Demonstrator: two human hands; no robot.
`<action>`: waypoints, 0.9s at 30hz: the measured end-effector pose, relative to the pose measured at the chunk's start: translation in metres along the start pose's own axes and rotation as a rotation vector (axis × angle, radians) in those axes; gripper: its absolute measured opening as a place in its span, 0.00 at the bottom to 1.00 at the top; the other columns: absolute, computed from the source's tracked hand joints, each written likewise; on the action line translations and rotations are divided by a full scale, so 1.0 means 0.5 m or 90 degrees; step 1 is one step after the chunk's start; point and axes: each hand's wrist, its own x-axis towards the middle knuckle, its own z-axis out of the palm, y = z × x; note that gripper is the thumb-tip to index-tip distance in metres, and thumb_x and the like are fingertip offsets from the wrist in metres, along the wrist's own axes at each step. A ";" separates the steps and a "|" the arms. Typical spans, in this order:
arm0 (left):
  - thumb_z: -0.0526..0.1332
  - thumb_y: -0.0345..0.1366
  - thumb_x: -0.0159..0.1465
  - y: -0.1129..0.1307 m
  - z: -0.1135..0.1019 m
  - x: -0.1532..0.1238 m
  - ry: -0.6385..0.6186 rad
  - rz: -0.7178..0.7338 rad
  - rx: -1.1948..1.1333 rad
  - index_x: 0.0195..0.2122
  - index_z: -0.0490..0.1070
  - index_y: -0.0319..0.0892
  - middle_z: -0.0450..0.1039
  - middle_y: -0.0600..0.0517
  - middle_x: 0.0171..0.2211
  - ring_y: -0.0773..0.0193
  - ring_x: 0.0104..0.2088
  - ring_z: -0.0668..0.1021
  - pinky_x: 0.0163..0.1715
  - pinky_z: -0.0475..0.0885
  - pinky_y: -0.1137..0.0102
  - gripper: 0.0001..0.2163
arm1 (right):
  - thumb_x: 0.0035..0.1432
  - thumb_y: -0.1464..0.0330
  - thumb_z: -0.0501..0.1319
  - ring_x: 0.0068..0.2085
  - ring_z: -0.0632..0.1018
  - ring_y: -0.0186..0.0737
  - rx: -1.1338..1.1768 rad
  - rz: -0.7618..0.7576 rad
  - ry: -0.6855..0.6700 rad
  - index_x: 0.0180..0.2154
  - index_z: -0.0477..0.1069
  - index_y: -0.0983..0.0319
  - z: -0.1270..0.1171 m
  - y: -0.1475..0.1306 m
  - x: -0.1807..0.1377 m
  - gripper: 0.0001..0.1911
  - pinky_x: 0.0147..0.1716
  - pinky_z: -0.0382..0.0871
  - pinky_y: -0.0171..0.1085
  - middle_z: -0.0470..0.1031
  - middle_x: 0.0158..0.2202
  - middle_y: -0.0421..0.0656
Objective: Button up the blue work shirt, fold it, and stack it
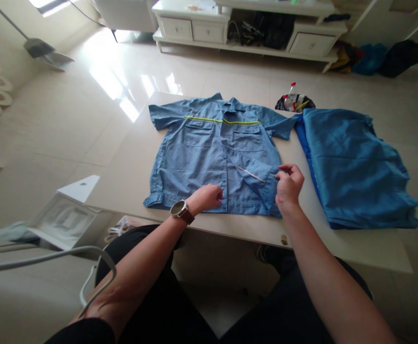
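A blue short-sleeved work shirt [189, 165] lies spread on the table, front up, collar away from me. It has a yellow-green stripe across the chest and two flap pockets. My right hand [291, 185] pinches the right front panel near its lower edge, and that panel is turned back to show its inner side and a pale strip. My left hand [209, 197] is closed at the buttoned edge near the hem; its fingertips are partly hidden. A wristwatch [179, 209] is on my left wrist.
A stack of folded blue cloth [356, 167] lies on the right of the white table [123, 181]. Behind it stands a black bag with a plastic bottle [292, 98]. An open white box [74, 217] and a grey cable [51, 260] are at the left. A white cabinet [209, 31] stands beyond.
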 end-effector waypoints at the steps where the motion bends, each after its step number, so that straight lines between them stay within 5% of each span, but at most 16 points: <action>1: 0.65 0.32 0.59 0.005 0.011 0.001 -0.010 0.003 0.005 0.37 0.80 0.44 0.82 0.49 0.36 0.58 0.38 0.82 0.38 0.73 0.69 0.06 | 0.37 0.71 0.57 0.30 0.70 0.36 0.001 0.004 -0.003 0.28 0.71 0.60 0.002 0.000 -0.002 0.11 0.30 0.63 0.35 0.69 0.25 0.36; 8: 0.64 0.31 0.59 0.011 0.070 0.012 -0.025 0.012 0.070 0.41 0.77 0.44 0.81 0.46 0.41 0.54 0.42 0.82 0.40 0.74 0.67 0.09 | 0.37 0.71 0.58 0.30 0.70 0.36 0.005 0.004 -0.058 0.29 0.72 0.60 0.009 -0.011 -0.019 0.11 0.30 0.63 0.34 0.71 0.26 0.36; 15: 0.63 0.33 0.62 0.017 0.060 0.012 -0.052 -0.005 0.081 0.37 0.78 0.43 0.81 0.44 0.39 0.54 0.40 0.82 0.38 0.72 0.67 0.05 | 0.40 0.68 0.61 0.32 0.71 0.35 -0.008 0.012 -0.098 0.30 0.72 0.60 0.013 -0.004 -0.021 0.10 0.32 0.64 0.34 0.70 0.27 0.36; 23: 0.64 0.35 0.64 0.012 0.045 0.023 0.021 0.006 -0.065 0.35 0.78 0.41 0.80 0.47 0.33 0.58 0.35 0.79 0.35 0.68 0.69 0.04 | 0.40 0.65 0.68 0.30 0.72 0.36 -0.048 0.078 -0.428 0.31 0.73 0.60 0.032 -0.003 -0.069 0.12 0.31 0.64 0.35 0.73 0.26 0.37; 27: 0.63 0.33 0.63 0.015 0.041 0.027 0.052 0.002 -0.185 0.33 0.76 0.40 0.78 0.51 0.27 0.62 0.30 0.76 0.32 0.66 0.70 0.04 | 0.41 0.62 0.69 0.27 0.70 0.35 -0.061 0.096 -0.514 0.32 0.73 0.60 0.042 -0.004 -0.096 0.14 0.28 0.61 0.34 0.71 0.24 0.36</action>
